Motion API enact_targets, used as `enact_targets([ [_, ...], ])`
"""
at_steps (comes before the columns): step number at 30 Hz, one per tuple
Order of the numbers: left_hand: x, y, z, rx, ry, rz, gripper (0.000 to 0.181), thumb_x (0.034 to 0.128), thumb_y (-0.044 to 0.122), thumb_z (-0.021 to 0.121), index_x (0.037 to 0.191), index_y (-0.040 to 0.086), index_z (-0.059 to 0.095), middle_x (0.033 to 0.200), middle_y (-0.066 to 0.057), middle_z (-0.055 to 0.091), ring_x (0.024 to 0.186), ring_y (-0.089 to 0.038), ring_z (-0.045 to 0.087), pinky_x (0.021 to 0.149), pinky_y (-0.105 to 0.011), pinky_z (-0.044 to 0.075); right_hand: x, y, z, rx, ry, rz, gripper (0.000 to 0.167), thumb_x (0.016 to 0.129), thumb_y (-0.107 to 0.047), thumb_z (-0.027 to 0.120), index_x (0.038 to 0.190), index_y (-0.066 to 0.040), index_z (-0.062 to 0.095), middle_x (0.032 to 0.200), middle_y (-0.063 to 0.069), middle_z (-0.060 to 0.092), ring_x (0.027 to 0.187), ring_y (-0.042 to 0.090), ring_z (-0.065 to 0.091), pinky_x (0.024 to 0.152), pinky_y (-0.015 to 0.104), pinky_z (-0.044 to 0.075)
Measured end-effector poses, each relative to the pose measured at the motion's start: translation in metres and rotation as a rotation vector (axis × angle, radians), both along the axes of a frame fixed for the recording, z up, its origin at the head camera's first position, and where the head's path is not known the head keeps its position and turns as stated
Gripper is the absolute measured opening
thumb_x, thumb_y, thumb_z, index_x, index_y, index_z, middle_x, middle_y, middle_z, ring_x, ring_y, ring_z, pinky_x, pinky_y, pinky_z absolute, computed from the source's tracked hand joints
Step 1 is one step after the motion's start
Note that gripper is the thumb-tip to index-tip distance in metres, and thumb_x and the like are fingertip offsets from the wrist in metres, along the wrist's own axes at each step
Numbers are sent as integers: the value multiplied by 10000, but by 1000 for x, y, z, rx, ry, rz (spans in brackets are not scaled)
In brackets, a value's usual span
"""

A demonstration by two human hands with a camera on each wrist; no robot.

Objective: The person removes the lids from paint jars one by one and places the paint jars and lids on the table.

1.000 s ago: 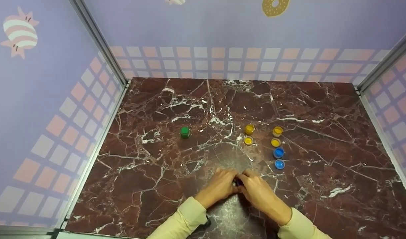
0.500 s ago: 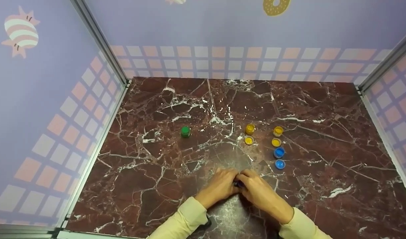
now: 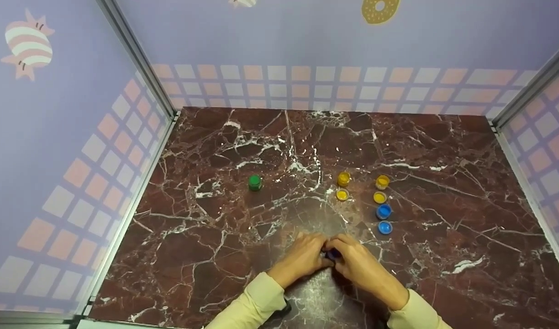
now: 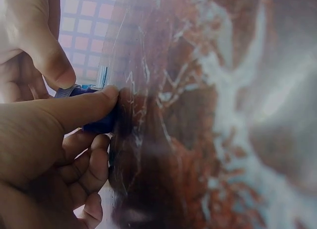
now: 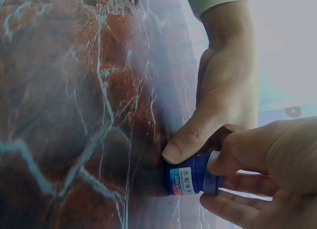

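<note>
A small dark blue-purple paint jar with a printed label stands between both hands near the front of the table. My left hand grips the jar's body, its thumb laid along the side in both wrist views. From the other side, my right hand pinches the ridged lid between thumb and fingers. The lid is at the jar's mouth; whether it is loose I cannot tell. In the head view the fingers hide most of the jar.
Farther back are two yellow paint jars with upturned lids in front of them. An open blue jar and its lid sit at right, a green jar at left. Patterned walls enclose the marbled table.
My right hand has turned slightly at the lid and shifted a little toward me, so more of the purple jar shows between the hands. The left hand has barely moved.
</note>
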State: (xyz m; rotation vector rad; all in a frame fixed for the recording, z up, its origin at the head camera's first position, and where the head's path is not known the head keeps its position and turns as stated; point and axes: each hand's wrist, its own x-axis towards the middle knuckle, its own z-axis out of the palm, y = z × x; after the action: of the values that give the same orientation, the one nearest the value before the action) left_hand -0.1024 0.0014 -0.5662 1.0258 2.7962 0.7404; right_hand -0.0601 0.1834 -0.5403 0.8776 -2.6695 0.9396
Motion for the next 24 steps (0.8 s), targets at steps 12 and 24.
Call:
enact_targets([
  [12, 0, 0, 1, 28, -35, -4, 371, 807, 396, 862, 1037, 146, 713, 963, 48, 722, 896, -111, 664, 884, -306, 413, 6, 12, -4, -168, -60, -91, 455, 647, 211, 725, 1019, -12, 588, 1010, 56, 617, 934, 217, 660, 810, 398, 573],
  [24, 0, 0, 1, 13, -34, 13, 349, 781, 343, 889, 1006, 162, 692, 937, 59, 712, 867, -87, 656, 871, -311, 412, 13, 25, -5, -581, -388, -182, 436, 732, 246, 682, 1127, 101, 565, 1121, 240, 612, 1032, 283, 657, 893, 295, 560],
])
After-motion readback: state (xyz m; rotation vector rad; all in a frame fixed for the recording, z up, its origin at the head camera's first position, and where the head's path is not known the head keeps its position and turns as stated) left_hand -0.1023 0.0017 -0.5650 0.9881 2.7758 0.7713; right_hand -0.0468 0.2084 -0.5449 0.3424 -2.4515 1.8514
